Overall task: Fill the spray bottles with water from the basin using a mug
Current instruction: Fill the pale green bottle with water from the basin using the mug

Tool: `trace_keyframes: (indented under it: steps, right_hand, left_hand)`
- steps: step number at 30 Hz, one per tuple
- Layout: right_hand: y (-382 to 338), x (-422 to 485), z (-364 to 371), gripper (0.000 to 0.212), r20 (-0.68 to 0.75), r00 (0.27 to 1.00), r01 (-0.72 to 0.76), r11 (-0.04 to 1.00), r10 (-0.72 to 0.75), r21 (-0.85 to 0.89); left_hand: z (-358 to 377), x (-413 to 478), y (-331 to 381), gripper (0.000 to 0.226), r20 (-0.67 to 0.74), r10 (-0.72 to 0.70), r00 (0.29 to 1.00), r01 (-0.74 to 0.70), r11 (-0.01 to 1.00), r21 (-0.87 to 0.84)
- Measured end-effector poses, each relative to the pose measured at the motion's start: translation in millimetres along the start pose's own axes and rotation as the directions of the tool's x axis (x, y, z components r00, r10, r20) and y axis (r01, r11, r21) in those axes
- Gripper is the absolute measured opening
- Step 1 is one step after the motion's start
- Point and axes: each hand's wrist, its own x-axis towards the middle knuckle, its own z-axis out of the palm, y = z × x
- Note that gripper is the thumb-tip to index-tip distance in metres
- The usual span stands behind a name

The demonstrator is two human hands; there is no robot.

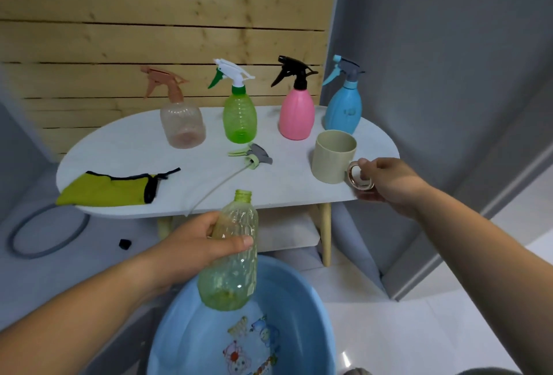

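Now the left hand (197, 243) grips an uncapped bottle (232, 258) above the basin (302, 299); the right hand (389, 183) holds the mug (333, 157). A loose spray head (254, 156) lies mid-table (119, 147).

I see a white oval table (125, 147). Along its back stand a peach bottle (182, 123), green bottle (239, 117), pink bottle (296, 114) and blue bottle (344, 111). The mug (332, 159) stands just before the blue one. A loose spray head (254, 156) with its tube lies mid-table, and a pouch (104, 189) at front left. On the floor (419, 329) I make out a basin (299, 299), a grey ring (48, 234) and a black cap (124, 243).
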Motion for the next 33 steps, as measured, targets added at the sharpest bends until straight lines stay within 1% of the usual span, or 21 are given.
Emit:
trace_keyframes:
  steps: [3, 6, 9, 12, 16, 18, 20, 23, 25, 27, 29, 33]
  right_hand:
    - [-5, -15, 6, 0.034, 0.114, 0.993, -0.032, 0.989, 0.015, 0.146]
    - [-10, -34, 14, 0.027, 0.174, 0.985, -0.029, 0.966, -0.017, 0.255]
    - [-13, -56, 27, 0.024, 0.250, 0.967, -0.014, 0.967, -0.053, 0.256]
    - [-11, -78, 40, 0.022, 0.354, 0.935, -0.066, 0.963, -0.032, 0.261]
    - [9, -103, 58, 0.024, 0.508, 0.861, -0.151, 0.957, 0.004, 0.248]
    - [27, -108, 67, 0.023, 0.530, 0.847, -0.174, 0.966, 0.048, 0.192]
    - [45, -110, 78, 0.021, 0.535, 0.838, -0.181, 0.979, 0.105, 0.092]
    - [71, -105, 99, 0.018, 0.538, 0.824, -0.139, 0.984, 0.177, -0.110]
    - [90, -99, 115, 0.014, 0.537, 0.819, -0.058, 0.960, 0.203, -0.275]
    - [112, -94, 132, 0.015, 0.530, 0.821, 0.043, 0.903, 0.211, -0.427]
    - [135, -89, 147, 0.018, 0.540, 0.810, 0.146, 0.813, 0.228, -0.563]
    - [175, -84, 171, 0.036, 0.586, 0.770, 0.330, 0.629, 0.252, -0.704]
  left_hand:
    - [-3, -4, -4, 0.057, -0.022, 0.016, 1.000, -0.017, 1.000, -0.013]
    - [-4, -9, -9, 0.054, -0.033, 0.060, 0.998, -0.062, 0.997, -0.038]
    - [-3, -15, -19, 0.058, -0.049, 0.080, 0.996, -0.083, 0.995, -0.051]
    - [0, -18, -31, 0.065, -0.087, 0.082, 0.993, -0.085, 0.996, -0.023]
    - [-5, -32, -61, 0.071, -0.083, 0.047, 0.995, -0.050, 0.998, -0.037]
    - [-7, -37, -81, 0.071, -0.106, 0.009, 0.994, -0.016, 0.997, -0.071]
    - [-6, -40, -102, 0.071, -0.139, -0.031, 0.990, 0.017, 0.994, -0.104]
    - [2, -40, -138, 0.079, -0.184, -0.088, 0.979, 0.082, 0.996, -0.039]
    - [8, -43, -159, 0.084, -0.193, -0.115, 0.974, 0.122, 0.992, 0.021]
    - [13, -45, -179, 0.089, -0.184, -0.138, 0.973, 0.152, 0.986, 0.068]
    - [16, -47, -195, 0.089, -0.165, -0.154, 0.974, 0.172, 0.980, 0.104]
    - [19, -46, -216, 0.068, -0.154, -0.197, 0.968, 0.215, 0.970, 0.110]
